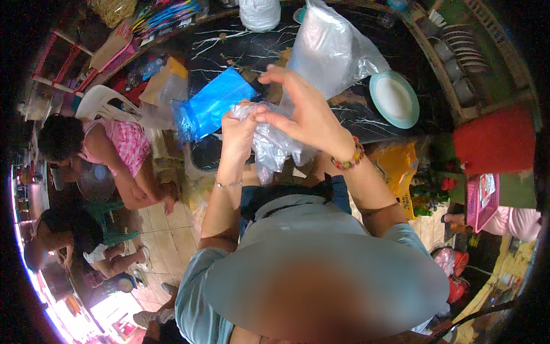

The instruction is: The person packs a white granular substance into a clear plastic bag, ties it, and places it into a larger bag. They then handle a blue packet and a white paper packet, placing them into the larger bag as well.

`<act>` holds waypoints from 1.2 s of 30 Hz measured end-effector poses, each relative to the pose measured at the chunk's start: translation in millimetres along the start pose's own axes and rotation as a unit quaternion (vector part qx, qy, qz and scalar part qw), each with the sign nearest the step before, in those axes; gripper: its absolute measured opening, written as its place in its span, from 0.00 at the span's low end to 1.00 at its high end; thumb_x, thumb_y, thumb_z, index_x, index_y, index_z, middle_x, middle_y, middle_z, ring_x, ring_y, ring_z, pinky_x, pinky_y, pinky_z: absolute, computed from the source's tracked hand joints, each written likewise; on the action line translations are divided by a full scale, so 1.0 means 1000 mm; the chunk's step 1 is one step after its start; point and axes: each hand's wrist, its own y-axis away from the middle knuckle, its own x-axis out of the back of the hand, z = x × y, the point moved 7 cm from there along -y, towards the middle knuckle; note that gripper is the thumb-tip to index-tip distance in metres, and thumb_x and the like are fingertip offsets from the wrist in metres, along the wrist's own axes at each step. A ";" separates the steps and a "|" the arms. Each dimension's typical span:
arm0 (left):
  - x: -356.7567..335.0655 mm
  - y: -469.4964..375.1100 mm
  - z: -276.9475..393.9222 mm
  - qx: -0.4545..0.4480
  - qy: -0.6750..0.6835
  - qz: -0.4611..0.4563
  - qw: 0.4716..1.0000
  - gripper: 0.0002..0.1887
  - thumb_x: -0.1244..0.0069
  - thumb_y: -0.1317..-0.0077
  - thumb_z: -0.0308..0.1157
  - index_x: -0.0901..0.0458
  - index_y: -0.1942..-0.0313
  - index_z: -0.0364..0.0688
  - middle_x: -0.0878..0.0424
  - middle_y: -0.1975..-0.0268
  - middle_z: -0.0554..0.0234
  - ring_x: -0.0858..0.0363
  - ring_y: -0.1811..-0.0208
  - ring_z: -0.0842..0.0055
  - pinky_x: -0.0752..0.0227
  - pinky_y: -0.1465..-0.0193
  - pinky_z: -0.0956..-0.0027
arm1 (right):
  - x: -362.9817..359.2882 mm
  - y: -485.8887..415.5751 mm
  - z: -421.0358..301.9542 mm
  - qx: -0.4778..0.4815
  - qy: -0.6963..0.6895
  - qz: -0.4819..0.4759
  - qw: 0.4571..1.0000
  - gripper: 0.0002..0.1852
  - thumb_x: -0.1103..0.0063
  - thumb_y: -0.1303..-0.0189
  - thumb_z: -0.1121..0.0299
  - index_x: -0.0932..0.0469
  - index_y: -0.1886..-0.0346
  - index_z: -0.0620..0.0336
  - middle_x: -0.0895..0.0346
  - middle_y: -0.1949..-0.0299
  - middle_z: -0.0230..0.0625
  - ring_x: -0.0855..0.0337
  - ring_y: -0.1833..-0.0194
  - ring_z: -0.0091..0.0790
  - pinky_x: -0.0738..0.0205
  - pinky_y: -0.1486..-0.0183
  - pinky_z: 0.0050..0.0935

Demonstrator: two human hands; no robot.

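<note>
My left hand (239,129) is closed on the bunched top of a clear plastic bag (273,144), which hangs at the near edge of a black marbled table (262,47). My right hand (300,107) is at the bag with its thumb near my left thumb and its fingers spread; whether it grips any film cannot be told. Beyond my left hand lies a blue plastic packet (219,101). A large clear plastic bag with white contents (322,51) stands beyond my right hand, and a teal-rimmed plate (394,99) holding something white is at the right.
A white wrapped roll (260,15) stands at the far edge. On the left are a cardboard box (161,86), a white plastic chair (107,103) and several people. A yellow crate (404,202) stands below the table at right, near a pink basket (483,206).
</note>
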 end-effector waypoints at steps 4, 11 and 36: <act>-0.009 0.005 0.009 0.004 0.060 -0.024 0.998 0.14 0.39 0.39 0.40 0.21 0.68 0.40 0.22 0.70 0.73 0.27 0.70 0.85 0.32 0.65 0.78 | -0.030 0.016 0.041 -0.187 -0.154 -0.180 0.953 0.13 0.31 0.46 0.66 0.19 0.61 0.65 0.18 0.70 0.33 0.20 0.66 0.26 0.27 0.63 0.26; -0.017 0.016 0.006 0.087 0.273 -0.077 0.955 0.19 0.47 0.34 0.49 0.23 0.63 0.40 0.22 0.67 0.68 0.24 0.67 0.78 0.28 0.61 0.71 | -0.037 0.041 0.056 -0.276 -0.220 -0.126 0.927 0.09 0.37 0.37 0.67 0.17 0.63 0.64 0.18 0.69 0.27 0.25 0.66 0.17 0.31 0.62 0.18; -0.115 -0.134 0.053 0.027 -0.051 -0.089 0.994 0.13 0.52 0.31 0.38 0.17 0.64 0.38 0.21 0.72 0.66 0.28 0.75 0.79 0.33 0.73 0.70 | 0.092 -0.006 0.152 -0.223 -0.480 0.133 0.838 0.25 0.42 0.38 0.66 0.32 0.38 0.60 0.26 0.43 0.41 0.26 0.42 0.40 0.28 0.41 0.41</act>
